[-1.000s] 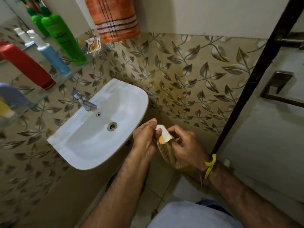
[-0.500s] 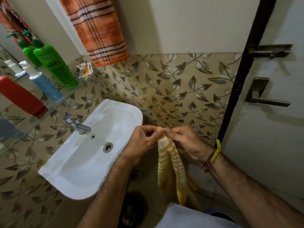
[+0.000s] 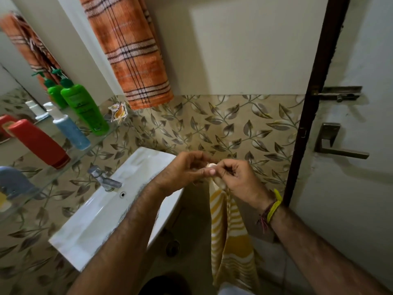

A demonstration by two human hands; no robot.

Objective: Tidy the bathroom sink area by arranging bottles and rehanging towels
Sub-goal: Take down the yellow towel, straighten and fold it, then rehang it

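Note:
A yellow-and-white striped towel (image 3: pixel 230 237) hangs down in front of me, right of the white sink (image 3: pixel 102 211). My left hand (image 3: pixel 182 173) and my right hand (image 3: pixel 238 179) both pinch its top edge, fingertips close together. An orange checked towel (image 3: pixel 129 54) hangs on the wall above the sink. On the glass shelf (image 3: pixel 53 177) at the left stand a green pump bottle (image 3: pixel 85 107), a blue bottle with a white cap (image 3: pixel 70 129) and a red bottle (image 3: pixel 38 143).
A mirror (image 3: pixel 19 67) behind the shelf reflects the bottles and the towel. A crumpled sachet (image 3: pixel 118 111) lies at the shelf's far end. The tap (image 3: pixel 104 177) sits at the sink's back. A dark door frame (image 3: pixel 308 124) and door handle (image 3: pixel 338 145) stand at the right.
Both hands have risen with the striped towel, which unfolded from a bunched bundle to hang full length. The view tilted up toward the wall.

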